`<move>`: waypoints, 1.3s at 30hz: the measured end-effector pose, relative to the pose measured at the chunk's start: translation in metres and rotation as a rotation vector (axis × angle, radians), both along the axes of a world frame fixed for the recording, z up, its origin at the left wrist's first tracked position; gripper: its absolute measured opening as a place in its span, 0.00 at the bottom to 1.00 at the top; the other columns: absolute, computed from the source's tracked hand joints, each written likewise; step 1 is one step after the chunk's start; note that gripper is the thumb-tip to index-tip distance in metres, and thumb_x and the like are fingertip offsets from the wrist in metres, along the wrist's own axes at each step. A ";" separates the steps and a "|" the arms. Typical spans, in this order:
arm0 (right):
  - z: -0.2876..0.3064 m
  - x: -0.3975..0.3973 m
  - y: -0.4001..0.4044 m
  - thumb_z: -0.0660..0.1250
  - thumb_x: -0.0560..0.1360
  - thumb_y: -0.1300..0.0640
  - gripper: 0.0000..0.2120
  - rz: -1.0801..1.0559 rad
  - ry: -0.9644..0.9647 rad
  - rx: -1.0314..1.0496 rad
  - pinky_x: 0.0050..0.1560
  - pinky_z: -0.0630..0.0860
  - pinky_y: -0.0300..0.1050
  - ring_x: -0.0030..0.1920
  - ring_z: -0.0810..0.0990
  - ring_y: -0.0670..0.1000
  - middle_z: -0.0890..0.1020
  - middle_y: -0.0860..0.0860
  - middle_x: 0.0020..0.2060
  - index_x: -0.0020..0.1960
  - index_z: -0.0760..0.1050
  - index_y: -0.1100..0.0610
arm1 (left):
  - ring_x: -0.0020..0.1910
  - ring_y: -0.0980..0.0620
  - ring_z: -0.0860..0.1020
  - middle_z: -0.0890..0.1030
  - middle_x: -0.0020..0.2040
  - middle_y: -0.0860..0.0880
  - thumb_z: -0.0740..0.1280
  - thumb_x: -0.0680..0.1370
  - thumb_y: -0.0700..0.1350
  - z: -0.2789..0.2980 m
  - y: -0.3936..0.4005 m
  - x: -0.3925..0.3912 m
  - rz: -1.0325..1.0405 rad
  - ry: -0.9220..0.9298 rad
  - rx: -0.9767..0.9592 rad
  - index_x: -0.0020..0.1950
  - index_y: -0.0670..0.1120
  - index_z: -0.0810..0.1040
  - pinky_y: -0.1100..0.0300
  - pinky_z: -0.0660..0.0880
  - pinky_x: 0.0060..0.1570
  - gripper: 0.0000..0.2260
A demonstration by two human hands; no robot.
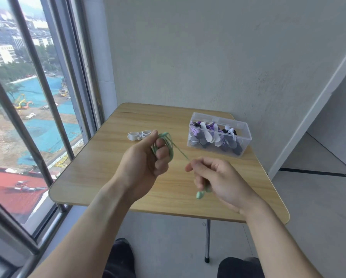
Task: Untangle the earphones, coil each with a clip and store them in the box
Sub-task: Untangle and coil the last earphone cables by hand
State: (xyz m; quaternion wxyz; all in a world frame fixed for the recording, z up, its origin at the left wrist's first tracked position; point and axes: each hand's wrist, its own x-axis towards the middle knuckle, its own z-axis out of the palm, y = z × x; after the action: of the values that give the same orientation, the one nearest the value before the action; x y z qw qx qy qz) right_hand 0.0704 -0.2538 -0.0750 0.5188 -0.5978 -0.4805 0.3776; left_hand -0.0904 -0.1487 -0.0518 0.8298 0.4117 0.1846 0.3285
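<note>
While the left hand [146,157] held its grip clamped on the coiled green earphone cable [167,145], the right hand [212,177] pinched the cable's free end. Beyond both grips, a white clip [139,135] and the clear box [218,133] sat on the surface [100,177].

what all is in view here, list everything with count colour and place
green earphones: 1 set, mint green, cord coiled round the left hand's fingers, one strand running to the right hand, earbuds hanging below the right hand
clip: 1, white, on the table just beyond the left hand
box: 1, clear plastic, far right of the table, no lid on it, holding coiled earphones in purple, white, grey and black
table: 1, light wood top with a metal leg, against the wall beside the window
window: 1, grey frame and bars, on the left
left hand: 1, holds the green coil above the table
right hand: 1, pinches the cord's loose end
</note>
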 end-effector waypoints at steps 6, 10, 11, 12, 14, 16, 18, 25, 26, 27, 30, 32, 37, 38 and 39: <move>-0.014 -0.029 0.009 0.64 0.82 0.58 0.07 -0.001 -0.318 -0.066 0.42 0.76 0.41 0.34 0.81 0.50 0.82 0.52 0.31 0.48 0.79 0.54 | 0.48 0.49 0.84 0.83 0.47 0.46 0.67 0.78 0.46 -0.013 -0.003 0.011 0.255 0.295 0.415 0.54 0.42 0.76 0.61 0.69 0.29 0.09; -0.012 -0.033 0.007 0.60 0.80 0.59 0.14 -0.066 -0.483 -0.081 0.33 0.71 0.39 0.28 0.75 0.47 0.78 0.52 0.29 0.37 0.74 0.49 | 0.56 0.50 0.77 0.79 0.55 0.51 0.60 0.83 0.49 -0.031 -0.013 0.016 0.218 0.632 0.893 0.56 0.45 0.72 0.57 0.72 0.55 0.08; -0.011 -0.032 0.007 0.61 0.79 0.60 0.16 -0.094 -0.488 -0.074 0.32 0.69 0.41 0.28 0.72 0.47 0.78 0.53 0.29 0.34 0.73 0.49 | 0.52 0.48 0.76 0.79 0.51 0.50 0.58 0.83 0.49 -0.034 -0.013 0.016 0.177 0.700 1.020 0.50 0.46 0.70 0.53 0.71 0.55 0.08; -0.010 -0.030 0.006 0.61 0.79 0.60 0.17 -0.122 -0.491 -0.066 0.32 0.68 0.40 0.28 0.70 0.47 0.77 0.51 0.27 0.32 0.73 0.49 | 0.47 0.46 0.75 0.78 0.46 0.50 0.57 0.84 0.49 -0.035 -0.013 0.015 0.134 0.748 1.096 0.45 0.46 0.69 0.51 0.71 0.51 0.10; -0.007 -0.027 0.006 0.63 0.79 0.58 0.22 -0.144 -0.484 -0.058 0.29 0.64 0.35 0.27 0.67 0.45 0.74 0.46 0.23 0.27 0.73 0.46 | 0.41 0.44 0.76 0.79 0.39 0.48 0.56 0.84 0.48 -0.034 -0.010 0.014 0.076 0.790 1.122 0.42 0.43 0.71 0.50 0.72 0.45 0.15; -0.008 -0.025 0.006 0.67 0.77 0.55 0.20 -0.142 -0.472 -0.049 0.29 0.64 0.36 0.26 0.66 0.46 0.74 0.48 0.23 0.27 0.75 0.44 | 0.41 0.44 0.77 0.80 0.38 0.45 0.56 0.84 0.50 -0.031 -0.008 0.013 0.070 0.850 1.124 0.41 0.40 0.73 0.50 0.73 0.45 0.18; -0.012 -0.024 0.006 0.75 0.72 0.51 0.11 -0.213 -0.415 -0.022 0.29 0.67 0.39 0.26 0.68 0.46 0.77 0.50 0.26 0.32 0.77 0.46 | 0.38 0.49 0.77 0.81 0.36 0.47 0.55 0.84 0.53 -0.030 -0.008 0.012 0.029 0.938 1.123 0.38 0.40 0.76 0.56 0.72 0.41 0.23; -0.006 -0.013 0.006 0.79 0.64 0.48 0.11 -0.165 -0.109 0.203 0.40 0.76 0.43 0.39 0.80 0.46 0.85 0.48 0.38 0.42 0.82 0.52 | 0.21 0.52 0.59 0.63 0.22 0.49 0.57 0.84 0.49 -0.014 -0.013 0.014 -0.078 0.642 0.540 0.25 0.48 0.64 0.63 0.57 0.24 0.26; -0.006 -0.015 0.007 0.77 0.67 0.48 0.10 -0.157 -0.098 0.243 0.39 0.77 0.43 0.41 0.80 0.47 0.86 0.49 0.40 0.44 0.83 0.51 | 0.21 0.52 0.58 0.61 0.23 0.49 0.58 0.84 0.47 -0.012 -0.015 0.014 -0.040 0.584 0.456 0.25 0.48 0.63 0.64 0.55 0.23 0.25; -0.007 -0.020 0.008 0.74 0.70 0.49 0.08 -0.155 -0.078 0.274 0.38 0.77 0.43 0.41 0.81 0.48 0.86 0.50 0.41 0.46 0.84 0.51 | 0.21 0.52 0.58 0.60 0.23 0.49 0.58 0.83 0.45 -0.010 -0.017 0.014 0.014 0.549 0.403 0.26 0.48 0.63 0.64 0.55 0.23 0.24; -0.014 -0.038 0.014 0.68 0.79 0.54 0.07 -0.181 -0.006 0.343 0.36 0.81 0.47 0.41 0.83 0.55 0.85 0.54 0.42 0.53 0.83 0.53 | 0.20 0.49 0.60 0.64 0.20 0.46 0.60 0.81 0.45 -0.009 -0.019 0.014 0.213 0.558 0.439 0.26 0.44 0.65 0.61 0.58 0.23 0.23; -0.018 -0.049 0.019 0.66 0.81 0.58 0.07 -0.212 0.005 0.372 0.37 0.83 0.52 0.39 0.83 0.59 0.84 0.54 0.41 0.54 0.82 0.56 | 0.19 0.47 0.63 0.67 0.20 0.43 0.60 0.80 0.44 -0.007 -0.021 0.015 0.317 0.547 0.458 0.24 0.41 0.69 0.63 0.63 0.21 0.24; -0.019 -0.060 0.023 0.67 0.81 0.59 0.05 -0.229 -0.069 0.420 0.36 0.79 0.48 0.34 0.80 0.52 0.82 0.48 0.35 0.52 0.82 0.57 | 0.19 0.47 0.66 0.69 0.21 0.42 0.60 0.75 0.38 -0.007 -0.018 0.013 0.461 0.496 0.356 0.28 0.34 0.73 0.63 0.62 0.21 0.15; -0.020 -0.062 0.023 0.67 0.81 0.59 0.05 -0.220 -0.114 0.424 0.36 0.78 0.48 0.35 0.80 0.50 0.82 0.48 0.35 0.52 0.82 0.56 | 0.20 0.47 0.65 0.68 0.21 0.42 0.60 0.73 0.37 -0.008 -0.014 0.011 0.444 0.501 0.324 0.29 0.33 0.73 0.61 0.61 0.22 0.14; -0.021 -0.063 0.022 0.67 0.81 0.58 0.05 -0.218 -0.159 0.426 0.37 0.77 0.47 0.35 0.80 0.50 0.82 0.47 0.36 0.52 0.82 0.56 | 0.20 0.48 0.64 0.68 0.22 0.43 0.60 0.73 0.38 -0.009 -0.011 0.010 0.407 0.510 0.293 0.28 0.35 0.74 0.59 0.60 0.24 0.14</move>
State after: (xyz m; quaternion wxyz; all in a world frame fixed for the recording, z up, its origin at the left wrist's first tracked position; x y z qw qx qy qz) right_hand 0.0072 -0.2316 -0.0964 0.6314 -0.5511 -0.5211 0.1616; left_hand -0.0807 -0.1592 -0.0605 0.6067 0.5499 0.4148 0.3967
